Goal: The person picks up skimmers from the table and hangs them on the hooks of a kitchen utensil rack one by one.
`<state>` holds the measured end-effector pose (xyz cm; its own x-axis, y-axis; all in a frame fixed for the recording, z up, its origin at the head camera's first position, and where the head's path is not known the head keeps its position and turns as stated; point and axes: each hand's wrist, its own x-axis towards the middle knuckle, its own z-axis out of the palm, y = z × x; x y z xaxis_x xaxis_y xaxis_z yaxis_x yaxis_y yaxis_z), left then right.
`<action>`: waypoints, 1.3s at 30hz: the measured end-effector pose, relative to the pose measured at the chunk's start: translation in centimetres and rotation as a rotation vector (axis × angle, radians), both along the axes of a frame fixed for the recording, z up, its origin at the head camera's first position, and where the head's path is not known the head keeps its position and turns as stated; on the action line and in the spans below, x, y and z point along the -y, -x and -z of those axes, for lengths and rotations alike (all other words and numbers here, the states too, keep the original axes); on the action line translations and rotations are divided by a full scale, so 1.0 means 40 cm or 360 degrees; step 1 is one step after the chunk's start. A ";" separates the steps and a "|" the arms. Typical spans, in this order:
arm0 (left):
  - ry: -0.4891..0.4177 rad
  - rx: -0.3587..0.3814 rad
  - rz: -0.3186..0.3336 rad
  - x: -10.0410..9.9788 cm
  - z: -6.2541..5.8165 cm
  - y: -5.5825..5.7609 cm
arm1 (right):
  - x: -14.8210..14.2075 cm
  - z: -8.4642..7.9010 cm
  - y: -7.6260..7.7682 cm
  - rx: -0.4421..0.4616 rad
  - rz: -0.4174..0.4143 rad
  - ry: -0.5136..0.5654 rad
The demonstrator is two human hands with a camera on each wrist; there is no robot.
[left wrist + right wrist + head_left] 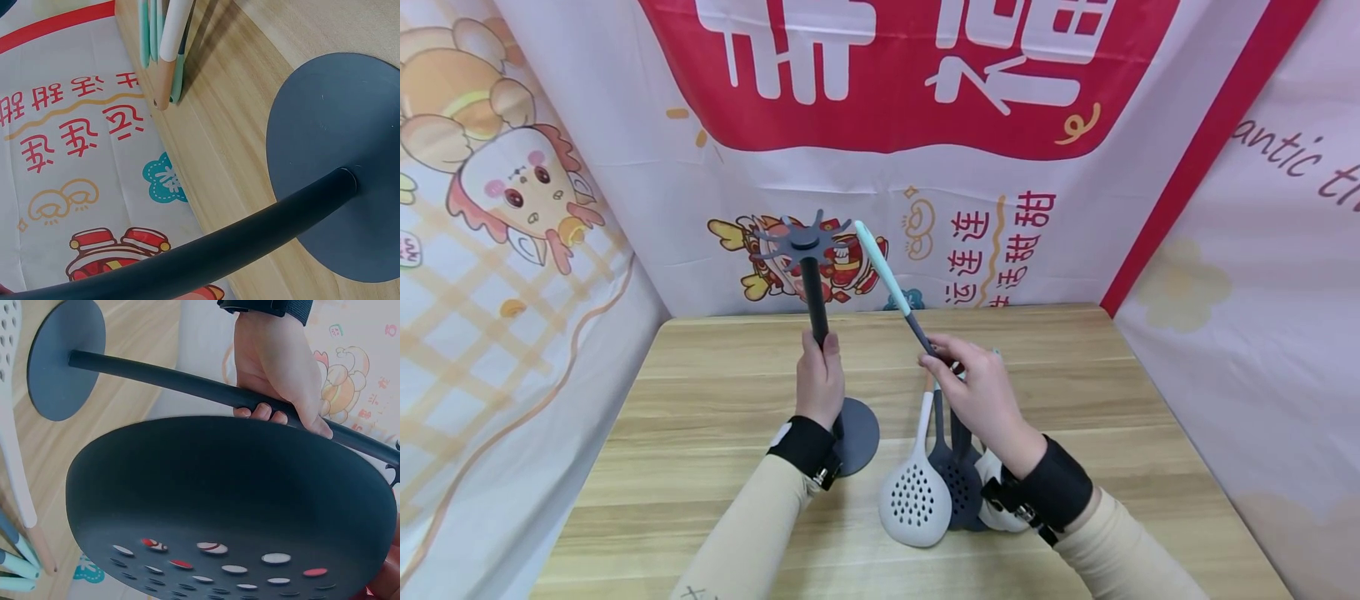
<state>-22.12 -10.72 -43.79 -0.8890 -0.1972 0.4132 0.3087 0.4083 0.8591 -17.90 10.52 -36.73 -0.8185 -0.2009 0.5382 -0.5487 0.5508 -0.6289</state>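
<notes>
My left hand (822, 379) grips the black pole (813, 296) of a utensil stand, upright on its round dark base (859, 437); a ring of hooks (805, 240) tops it. My right hand (973, 387) pinches the dark neck of a slotted skimmer by its mint handle (883, 267) end, which slants up towards the hooks, apart from them. Its dark perforated head (231, 487) fills much of the right wrist view. Below the right hand lie a white skimmer (916, 504), a dark slotted utensil (964, 492) and a white utensil (1000, 504), partly hidden by the wrist.
The utensils lie on a wooden table (715, 467), right of the stand's base. Several of their mint handles (19, 584) show in the right wrist view. A printed cloth (895, 183) hangs behind the table, with more cloth at both sides.
</notes>
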 end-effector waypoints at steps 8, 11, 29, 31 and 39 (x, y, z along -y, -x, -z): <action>-0.0011 0.0008 0.0014 0.000 0.002 0.001 | 0.003 0.005 0.001 -0.0045 -0.0009 -0.0001; -0.0009 -0.0001 0.0012 0.001 0.004 0.002 | 0.004 0.005 0.000 -0.0044 -0.0004 -0.0002; -0.0024 -0.0010 0.0022 0.001 0.007 0.004 | 0.005 0.012 -0.005 0.0002 -0.0049 0.0006; -0.0028 -0.0010 0.0023 0.001 0.007 0.003 | 0.005 0.013 -0.005 0.0004 -0.0052 0.0003; -0.0021 -0.0025 0.0009 0.002 0.006 0.003 | 0.011 0.018 -0.003 0.0010 -0.0061 0.0016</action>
